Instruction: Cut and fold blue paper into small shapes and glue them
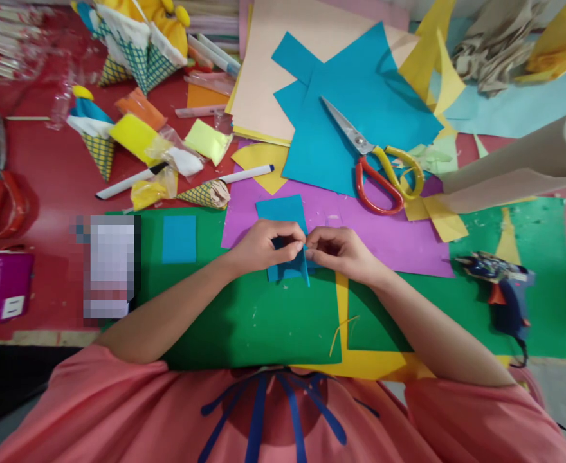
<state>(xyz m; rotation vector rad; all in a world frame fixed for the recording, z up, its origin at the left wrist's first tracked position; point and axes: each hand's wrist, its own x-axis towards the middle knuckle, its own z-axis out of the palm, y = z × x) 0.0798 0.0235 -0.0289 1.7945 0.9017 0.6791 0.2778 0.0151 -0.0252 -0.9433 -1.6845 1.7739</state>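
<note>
Work centres on a blue paper piece [283,212], matte, thin and rectangular, lying where the purple sheet [389,241] overlaps the green sheet [244,321] near the tabletop's front edge. The left hand [268,247] and right hand [338,251] pinch its middle with fingertips close together, and one crease stands raised. Steel scissors [374,164] with red and yellow handles rest nearer the far edge.

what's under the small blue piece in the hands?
The blue piece lies on the purple sheet at its top and the green sheet lower down. Left hand and right hand pinch it, covering its middle; where purple meets green beneath is hidden.
</note>
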